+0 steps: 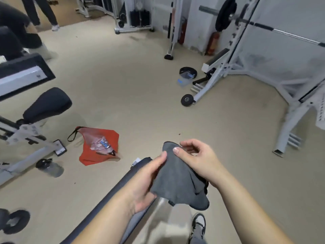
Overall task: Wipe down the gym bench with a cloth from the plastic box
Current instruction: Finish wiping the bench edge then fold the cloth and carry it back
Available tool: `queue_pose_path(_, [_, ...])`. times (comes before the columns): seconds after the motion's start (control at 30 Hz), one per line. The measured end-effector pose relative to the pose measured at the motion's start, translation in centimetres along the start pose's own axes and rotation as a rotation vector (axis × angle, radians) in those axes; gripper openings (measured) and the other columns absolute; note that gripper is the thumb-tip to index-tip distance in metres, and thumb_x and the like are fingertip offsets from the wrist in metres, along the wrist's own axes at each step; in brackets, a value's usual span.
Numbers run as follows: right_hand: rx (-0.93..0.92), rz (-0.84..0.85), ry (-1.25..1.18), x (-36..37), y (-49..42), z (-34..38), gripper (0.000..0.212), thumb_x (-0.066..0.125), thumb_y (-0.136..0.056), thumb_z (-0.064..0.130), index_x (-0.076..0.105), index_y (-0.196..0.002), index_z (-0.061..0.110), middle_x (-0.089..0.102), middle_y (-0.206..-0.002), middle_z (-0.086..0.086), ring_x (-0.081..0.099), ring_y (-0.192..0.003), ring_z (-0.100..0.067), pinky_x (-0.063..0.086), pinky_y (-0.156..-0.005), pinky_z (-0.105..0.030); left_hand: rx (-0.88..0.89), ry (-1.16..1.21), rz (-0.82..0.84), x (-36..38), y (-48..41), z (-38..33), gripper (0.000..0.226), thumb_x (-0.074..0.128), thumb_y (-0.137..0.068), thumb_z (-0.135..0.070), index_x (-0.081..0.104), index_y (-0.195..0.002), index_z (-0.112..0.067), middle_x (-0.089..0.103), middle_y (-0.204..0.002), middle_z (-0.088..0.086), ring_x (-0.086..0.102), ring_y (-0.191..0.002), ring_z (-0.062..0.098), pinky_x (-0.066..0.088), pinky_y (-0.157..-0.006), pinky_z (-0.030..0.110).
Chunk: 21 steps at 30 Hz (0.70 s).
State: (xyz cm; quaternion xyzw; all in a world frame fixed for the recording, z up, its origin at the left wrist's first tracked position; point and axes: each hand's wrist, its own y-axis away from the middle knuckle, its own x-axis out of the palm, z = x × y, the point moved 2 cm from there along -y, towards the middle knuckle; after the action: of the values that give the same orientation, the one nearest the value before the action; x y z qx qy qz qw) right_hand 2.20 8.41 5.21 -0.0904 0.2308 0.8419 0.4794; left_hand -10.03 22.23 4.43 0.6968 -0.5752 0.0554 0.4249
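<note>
1. While both hands hold the cloth [175,182] up in front of the body, the fetching step looks finished. The plastic box [184,78] sits on the floor well away, beside the white rack, and no wiping has begun.
2. The left hand [149,178] has its thumb on top and its fingers underneath, so its grip pinches the cloth's left side.
3. The right hand [198,161] presses its thumb on the cloth's upper edge with the fingers curled behind. Its grip pinches the cloth near the top corner.
4. The cloth hangs crumpled between the two hands, over the near end of the bench [109,196]. I cannot tell whether it touches the pad.
5. The bench's dark pad runs from under the hands toward the lower left, partly hidden by the left forearm.
6. The next move probably calls for gathering the cloth into a flat wad in one hand, lowering it onto the pad and pressing with the palm, because loose fabric would bunch up and skip.
</note>
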Motion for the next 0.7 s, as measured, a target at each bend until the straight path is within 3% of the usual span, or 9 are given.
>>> queue_pose_path(0.07, [0.116, 0.1, -0.042, -4.3, -1.4, -1.8, 0.039, 0.07, -0.089, 0.058, 0.078, -0.105, 0.023, 0.081, -0.101, 0.002, 0.076, -0.102, -0.017, 0.06, -0.094, -0.038, -0.007, -0.149, 0.094, 3.4, -3.8, 0.1, 0.036, 0.064, -0.095, -0.022, 0.066, -0.129, -0.01, 0.066, -0.13, 0.021, 0.065, -0.117, 0.034, 0.052, -0.095, 0.04])
queue_pose_path(0.13, [0.229, 0.232, -0.144, -9.3, -2.8, -3.2, 0.051, 0.056, -0.096, 0.064, 0.08, -0.106, 0.02, 0.082, -0.103, -0.001, 0.078, -0.1, -0.019, 0.061, -0.091, -0.038, -0.035, -0.231, 0.169, 7.1, -8.1, 0.0, 0.037, 0.063, -0.089, -0.008, 0.067, -0.126, -0.01, 0.069, -0.124, 0.02, 0.066, -0.11, 0.034, 0.054, -0.088, 0.039])
queue_pose_path(0.23, [0.301, 0.35, -0.235, -17.4, -4.9, -5.2, 0.058, 0.052, -0.094, 0.068, 0.081, -0.11, 0.02, 0.082, -0.11, -0.002, 0.077, -0.107, -0.017, 0.056, -0.097, -0.035, -0.102, -0.325, 0.198, 13.0, -14.4, -0.7, 0.035, 0.063, -0.086, -0.003, 0.07, -0.119, -0.008, 0.068, -0.122, 0.022, 0.062, -0.115, 0.038, 0.041, -0.107, 0.056])
queue_pose_path(0.3, [0.319, 0.374, -0.256, -22.1, -5.9, -6.5, 0.053, 0.06, -0.092, 0.063, 0.08, -0.113, 0.02, 0.081, -0.114, -0.004, 0.075, -0.11, -0.019, 0.055, -0.102, -0.039, -0.15, -0.413, 0.196, 16.5, -18.4, -1.1, 0.037, 0.066, -0.086, -0.005, 0.067, -0.122, -0.004, 0.063, -0.13, 0.029, 0.058, -0.124, 0.045, 0.031, -0.114, 0.059])
queue_pose_path(0.4, [0.339, 0.286, -0.337, -27.7, -7.9, -7.6, 0.042, 0.067, -0.095, 0.048, 0.076, -0.117, 0.013, 0.081, -0.111, -0.008, 0.077, -0.106, -0.023, 0.059, -0.098, -0.042, -0.17, -0.488, 0.091, 20.5, -23.6, -2.2, 0.034, 0.069, -0.089, -0.013, 0.067, -0.122, -0.003, 0.065, -0.129, 0.025, 0.066, -0.111, 0.032, 0.044, -0.105, 0.051])
queue_pose_path(0.5, [0.305, 0.194, -0.519, -31.3, -10.1, -7.6, 0.038, 0.061, -0.101, 0.041, 0.069, -0.124, 0.012, 0.08, -0.115, -0.009, 0.077, -0.107, -0.026, 0.061, -0.09, -0.04, -0.131, -0.38, -0.032, 23.3, -27.7, -2.2, 0.031, 0.068, -0.094, -0.028, 0.073, -0.117, -0.008, 0.07, -0.125, 0.018, 0.071, -0.106, 0.026, 0.055, -0.099, 0.046])
queue_pose_path(0.6, [0.28, 0.094, -0.732, -33.6, -13.2, -7.5, 0.038, 0.056, -0.103, 0.04, 0.065, -0.129, 0.014, 0.078, -0.121, -0.008, 0.075, -0.112, -0.024, 0.056, -0.096, -0.041, -0.187, -0.219, -0.025, 25.5, -31.1, -1.4, 0.049, 0.062, -0.094, -0.049, 0.072, -0.12, -0.008, 0.07, -0.125, 0.015, 0.066, -0.117, 0.033, 0.048, -0.108, 0.05])
queue_pose_path(0.7, [0.258, 0.024, -0.882, -35.1, -17.0, -7.4, 0.04, 0.056, -0.104, 0.037, 0.062, -0.136, 0.013, 0.076, -0.126, -0.009, 0.072, -0.118, -0.025, 0.05, -0.107, -0.046, -0.201, -0.049, 0.056, 27.4, -34.0, -1.5, 0.047, 0.059, -0.097, -0.042, 0.065, -0.131, -0.01, 0.066, -0.134, 0.014, 0.062, -0.124, 0.031, 0.044, -0.109, 0.046])
